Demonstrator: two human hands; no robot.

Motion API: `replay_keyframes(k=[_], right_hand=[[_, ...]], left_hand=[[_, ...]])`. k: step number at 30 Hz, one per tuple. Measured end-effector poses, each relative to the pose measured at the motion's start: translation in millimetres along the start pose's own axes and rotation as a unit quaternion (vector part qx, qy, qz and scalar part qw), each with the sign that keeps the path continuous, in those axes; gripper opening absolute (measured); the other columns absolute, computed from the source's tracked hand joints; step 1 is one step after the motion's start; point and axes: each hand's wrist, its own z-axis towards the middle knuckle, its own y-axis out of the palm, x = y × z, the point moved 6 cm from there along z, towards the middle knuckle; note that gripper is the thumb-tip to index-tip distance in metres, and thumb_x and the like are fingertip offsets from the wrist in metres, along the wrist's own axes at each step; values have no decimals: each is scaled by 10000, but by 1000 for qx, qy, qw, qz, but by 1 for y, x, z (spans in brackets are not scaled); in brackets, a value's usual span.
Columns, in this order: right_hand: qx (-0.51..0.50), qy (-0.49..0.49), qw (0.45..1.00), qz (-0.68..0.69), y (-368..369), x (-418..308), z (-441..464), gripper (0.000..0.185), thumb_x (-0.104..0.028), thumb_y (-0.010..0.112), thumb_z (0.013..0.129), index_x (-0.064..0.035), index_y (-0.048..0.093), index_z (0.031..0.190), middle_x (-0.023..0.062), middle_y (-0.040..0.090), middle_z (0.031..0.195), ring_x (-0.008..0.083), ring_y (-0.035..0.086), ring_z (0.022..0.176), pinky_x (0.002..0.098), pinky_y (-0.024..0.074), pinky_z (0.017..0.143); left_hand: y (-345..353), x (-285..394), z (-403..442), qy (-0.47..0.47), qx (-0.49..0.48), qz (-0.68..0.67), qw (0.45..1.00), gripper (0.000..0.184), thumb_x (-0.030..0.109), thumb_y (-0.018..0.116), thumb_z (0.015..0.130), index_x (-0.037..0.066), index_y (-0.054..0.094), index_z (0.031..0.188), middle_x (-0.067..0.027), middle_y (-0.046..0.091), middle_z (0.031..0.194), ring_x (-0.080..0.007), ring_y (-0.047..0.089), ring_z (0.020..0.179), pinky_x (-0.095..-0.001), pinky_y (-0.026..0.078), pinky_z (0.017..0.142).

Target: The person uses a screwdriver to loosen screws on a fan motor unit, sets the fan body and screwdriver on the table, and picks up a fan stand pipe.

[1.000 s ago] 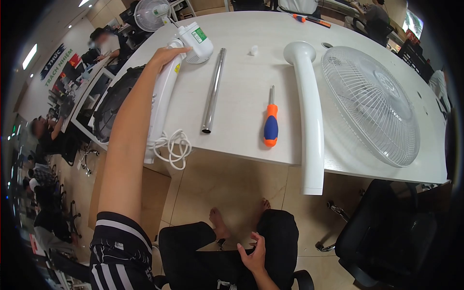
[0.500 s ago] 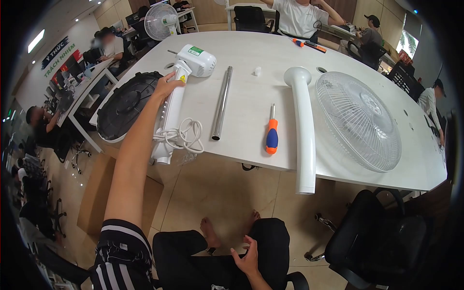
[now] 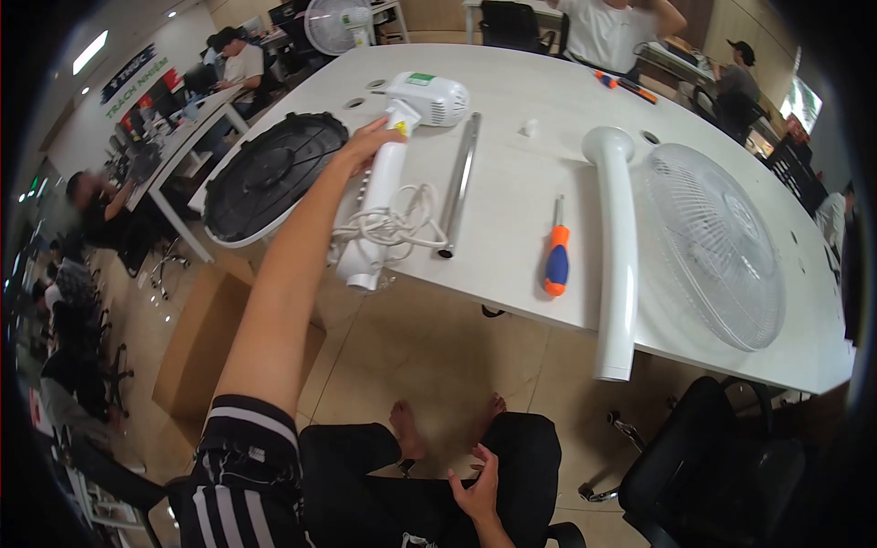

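Observation:
My left hand [image 3: 370,143] is wrapped round the neck of a white fan body [image 3: 385,173], below its motor head [image 3: 429,99]; a coiled white cord [image 3: 393,224] lies across the lower part. To its left is a round black grille [image 3: 274,173]. A chrome tube [image 3: 462,183] lies close on the right, followed by an orange and blue screwdriver [image 3: 557,260]. A white stand pipe [image 3: 618,265] juts over the table's front edge beside a clear-and-white fan grille [image 3: 717,247]. Over my lap, my right hand [image 3: 480,489] is empty, fingers apart.
The white table [image 3: 512,265] has a small white piece [image 3: 529,128] and orange-handled tools [image 3: 626,85] on it. A cardboard box [image 3: 206,338] stands below on the left, a black chair [image 3: 713,457] at right. People sit beyond the table; another fan [image 3: 338,26] stands behind.
The fan body has turned and shifted in my left hand, its motor head now pointing more to the right. The cord has moved with it. My right hand remains over my lap.

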Motion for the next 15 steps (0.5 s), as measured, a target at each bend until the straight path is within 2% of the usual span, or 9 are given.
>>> replay_keyframes(k=[2, 3, 4, 6, 7, 8, 10, 12, 15], right_hand=[[-9, 2, 1000, 6, 3, 0, -1, 789, -125, 879, 800, 36, 470, 1455, 227, 567, 1304, 359, 615, 1212, 427, 561, 922], [-7, 7, 1000, 2, 2, 2, -1, 790, -125, 880, 800, 37, 469, 1455, 226, 565, 1301, 358, 613, 1215, 429, 559, 926], [-4, 13, 1000, -4, 0, 3, 1, 790, -124, 880, 800, 38, 468, 1455, 225, 562, 1298, 358, 610, 1219, 431, 556, 930], [-7, 14, 1000, -2, -1, 1, 3, 787, -124, 878, 802, 40, 467, 1454, 224, 562, 1293, 358, 610, 1216, 432, 555, 928], [-2, 21, 1000, -1, 0, 1, 0, 784, -123, 876, 805, 42, 467, 1453, 223, 561, 1288, 359, 610, 1213, 434, 555, 926], [-3, 18, 1000, -3, 0, 2, 0, 784, -123, 876, 805, 42, 467, 1453, 223, 561, 1288, 359, 610, 1213, 434, 555, 926], [-6, 9, 1000, -6, 0, 5, -1, 774, -134, 871, 814, 43, 467, 1451, 221, 561, 1283, 359, 610, 1209, 434, 554, 921], [-4, 11, 1000, -15, 1, 7, -3, 772, -141, 871, 817, 41, 468, 1450, 220, 561, 1281, 356, 612, 1205, 432, 553, 919], [1, 22, 999, -23, 2, 10, -1, 759, -145, 872, 819, 26, 479, 1446, 207, 586, 1273, 328, 629, 1181, 416, 553, 925]], left_hand=[[-1, -2, 6, 0, -21, 23, 1000, 1141, 400, 881, 766, 148, 289, 1708, -141, 689, 1304, -169, 716, 970, -354, 594, 773], [-1, 4, -1, 3, 2, 75, 997, 1126, 542, 869, 759, 149, 363, 1685, -145, 687, 1320, -191, 715, 992, -369, 593, 799], [-4, 12, -10, 4, 8, 76, 997, 1126, 542, 869, 759, 149, 363, 1685, -145, 687, 1320, -191, 715, 992, -369, 593, 799], [-28, 16, -26, -15, 88, 203, 975, 1096, 662, 852, 740, 122, 486, 1620, -161, 711, 1292, -219, 720, 1023, -358, 587, 853], [-38, 21, -38, 35, 117, 264, 957, 979, 697, 835, 766, 108, 616, 1516, -184, 738, 1248, -255, 725, 1058, -344, 579, 911], [-47, 18, -51, 35, 119, 262, 957, 979, 697, 835, 766, 108, 616, 1516, -184, 738, 1248, -255, 725, 1058, -344, 579, 911], [-69, 27, -100, 201, 216, 391, 872, 751, 569, 852, 827, 94, 709, 1392, -191, 754, 1127, -278, 727, 1022, -369, 573, 919], [-91, 28, -167, 256, 271, 404, 835, 526, 417, 865, 860, 77, 762, 1247, -169, 730, 1038, -286, 712, 963, -404, 566, 879], [-115, 10, -264, 343, 316, 376, 801, 369, 241, 864, 869, 48, 760, 1166, -137, 696, 975, -265, 688, 907, -383, 546, 824]])
